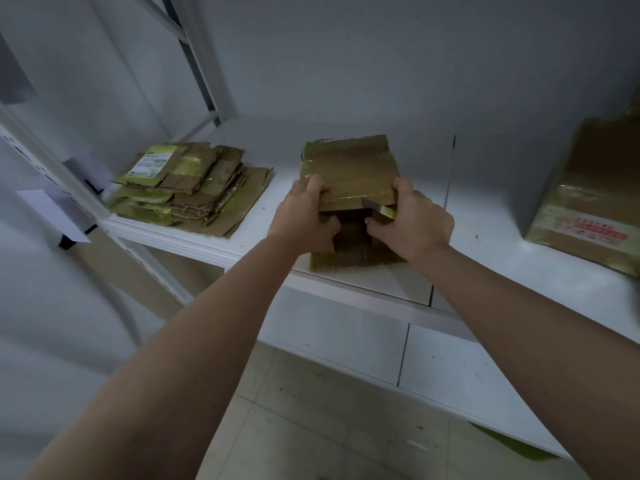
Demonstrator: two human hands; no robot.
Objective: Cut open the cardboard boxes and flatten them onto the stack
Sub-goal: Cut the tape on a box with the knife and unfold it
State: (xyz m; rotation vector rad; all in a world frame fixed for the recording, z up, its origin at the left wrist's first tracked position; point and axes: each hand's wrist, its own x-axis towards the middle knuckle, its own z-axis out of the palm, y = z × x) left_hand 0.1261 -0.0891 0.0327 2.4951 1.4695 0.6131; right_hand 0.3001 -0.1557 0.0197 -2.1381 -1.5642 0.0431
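On the white shelf (485, 244), a stack of flattened cardboard (188, 187) lies at the far left. Well apart to its right, near the shelf's front edge, sits the small opened box (349, 174), its taped flap raised. The left hand (306, 216) grips the flap's left edge, thumb on top. The right hand (412, 220) grips the flap's right edge and also holds a knife (379, 207), blade pointing left against the cardboard. At the far right stands 1 larger taped box (588, 199).
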